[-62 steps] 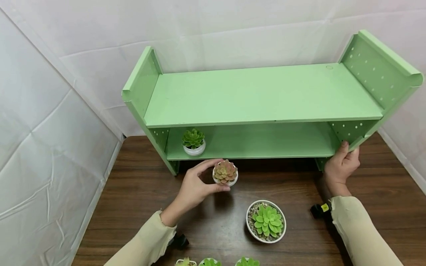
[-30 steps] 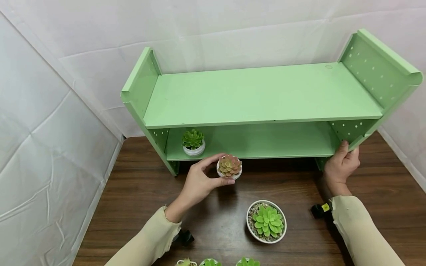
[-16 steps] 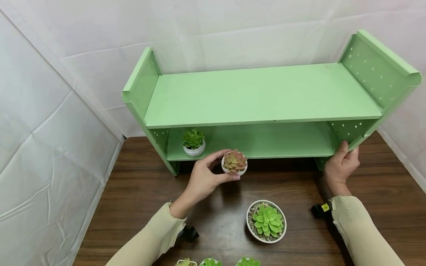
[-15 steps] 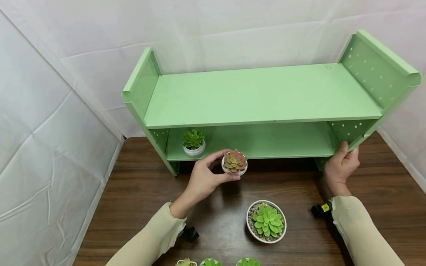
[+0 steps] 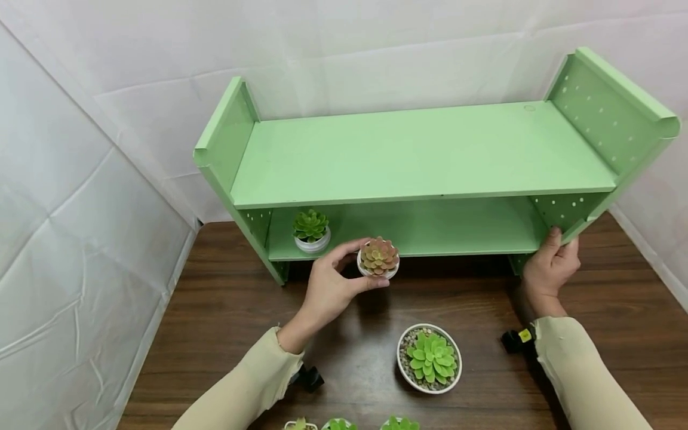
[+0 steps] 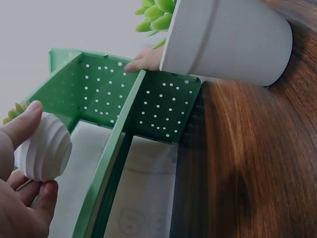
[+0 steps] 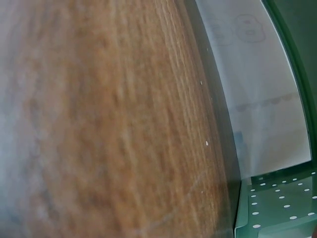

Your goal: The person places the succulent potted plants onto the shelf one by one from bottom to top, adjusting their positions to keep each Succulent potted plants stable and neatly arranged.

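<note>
My left hand (image 5: pixel 328 292) pinches a small potted succulent (image 5: pixel 379 257) with reddish leaves between thumb and fingers. In the left wrist view its ribbed white pot (image 6: pixel 44 146) is held tilted, above the table. It is just in front of the lower board of a green two-tier shelf (image 5: pixel 424 155). My right hand (image 5: pixel 550 269) grips the lower front edge of the shelf's right side panel, thumb inside; part of its fingers is hidden behind the panel. On the lower board, at the left end, stands a green succulent in a white pot (image 5: pixel 313 242).
A larger succulent in a round white pot (image 5: pixel 430 358) with pebbles stands on the brown wooden table (image 5: pixel 204 358) between my arms. Tops of several more succulents (image 5: pixel 338 424) show at the bottom edge. White sheeting (image 5: pixel 376 60) hangs behind and to the left.
My left hand has carried the reddish succulent rightward and up toward the lower board, with only a slight rise in the last half second. My right hand keeps its grip on the shelf.
</note>
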Demonstrator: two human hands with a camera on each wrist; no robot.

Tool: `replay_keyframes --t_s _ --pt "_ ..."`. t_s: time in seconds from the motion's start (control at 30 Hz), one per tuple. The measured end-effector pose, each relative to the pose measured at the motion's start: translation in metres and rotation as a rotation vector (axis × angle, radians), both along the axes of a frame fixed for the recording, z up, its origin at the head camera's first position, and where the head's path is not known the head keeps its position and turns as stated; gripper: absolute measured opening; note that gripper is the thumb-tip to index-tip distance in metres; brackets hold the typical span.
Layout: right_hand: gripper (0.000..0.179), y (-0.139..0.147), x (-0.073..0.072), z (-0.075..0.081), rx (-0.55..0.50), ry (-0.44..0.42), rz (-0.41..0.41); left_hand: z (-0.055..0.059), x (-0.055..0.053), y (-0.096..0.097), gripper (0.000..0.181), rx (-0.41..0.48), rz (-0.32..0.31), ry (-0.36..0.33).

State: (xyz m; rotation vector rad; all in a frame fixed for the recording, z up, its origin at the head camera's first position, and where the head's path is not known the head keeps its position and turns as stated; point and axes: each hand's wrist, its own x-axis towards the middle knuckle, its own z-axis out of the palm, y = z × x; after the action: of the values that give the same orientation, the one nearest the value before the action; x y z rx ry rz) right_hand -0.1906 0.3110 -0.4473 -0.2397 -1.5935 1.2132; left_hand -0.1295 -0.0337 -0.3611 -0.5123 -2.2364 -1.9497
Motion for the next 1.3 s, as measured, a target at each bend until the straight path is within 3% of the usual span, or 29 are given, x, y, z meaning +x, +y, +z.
replay_keyframes --t_s 0.1,0.33,0.4,0.77,1.3 --pt "0.026 0.000 0.000 -0.001 -0.003 0.007 0.008 0.000 0.000 0.001 0.060 0.007 0.020 -0.005" --pt "0.026 0.001 0.000 -0.002 -0.004 0.011 0.012 -0.031 -0.018 0.004 0.065 0.021 0.062 -0.030" --pt "0.026 0.001 0.000 -0.002 -0.004 0.009 0.011 -0.034 -0.019 0.004 0.064 0.029 0.066 -0.030" --pt "0.027 0.001 0.000 -0.001 -0.005 -0.002 0.014 -0.035 -0.025 0.006 0.063 -0.001 0.091 -0.048" --pt "0.026 0.002 -0.001 -0.002 -0.011 0.020 0.031 -0.032 -0.030 0.011 0.060 -0.044 0.079 -0.060"
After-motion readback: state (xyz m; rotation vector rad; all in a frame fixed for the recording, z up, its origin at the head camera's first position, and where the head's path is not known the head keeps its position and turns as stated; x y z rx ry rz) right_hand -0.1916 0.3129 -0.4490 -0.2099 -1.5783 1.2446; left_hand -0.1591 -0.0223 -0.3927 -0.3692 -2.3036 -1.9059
